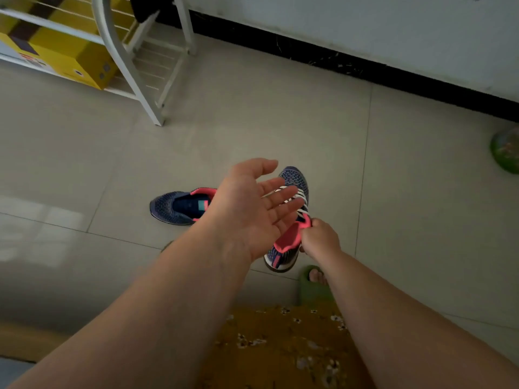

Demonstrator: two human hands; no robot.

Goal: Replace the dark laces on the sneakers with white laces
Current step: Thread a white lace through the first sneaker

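Two navy knit sneakers with pink collars are in view. One sneaker (293, 181) carries white laces (300, 196) across its top, and my right hand (320, 238) is shut on its pink collar, holding it above the floor. My left hand (252, 209) hovers palm up over that shoe, fingers spread and holding nothing. The other sneaker (177, 206) lies on the tiled floor to the left, partly hidden behind my left wrist; no laces show on it.
A white metal rack (134, 71) with a yellow box (70, 60) stands at the back left. A dark skirting board (365, 66) runs along the far wall. A green object (505, 153) sits at the right edge. My foot in a green slipper (311, 284) is below the held shoe.
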